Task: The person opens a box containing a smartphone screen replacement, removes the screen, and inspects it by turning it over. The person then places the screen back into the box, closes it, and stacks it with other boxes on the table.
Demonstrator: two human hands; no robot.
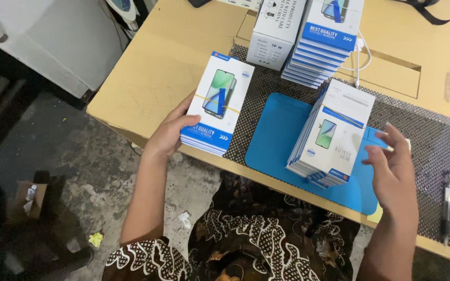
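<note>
My left hand [169, 132] grips the left edge of a small stack of flat white and blue boxes [219, 106] with a phone picture on top and a thin rubber band around it; the stack rests near the table's front edge. My right hand [394, 166] hovers with fingers apart just right of a taller leaning stack of the same boxes [332, 136], which stands on a blue mat [277, 140]. It holds nothing that I can see.
A third tall stack of boxes [325, 44] and a white carton [278, 32] stand at the back on a dark mesh mat [433, 140]. A black pen [446, 205] lies at the right. White cable [359, 57] runs behind. Wooden table edge [131, 130]; littered floor to the left.
</note>
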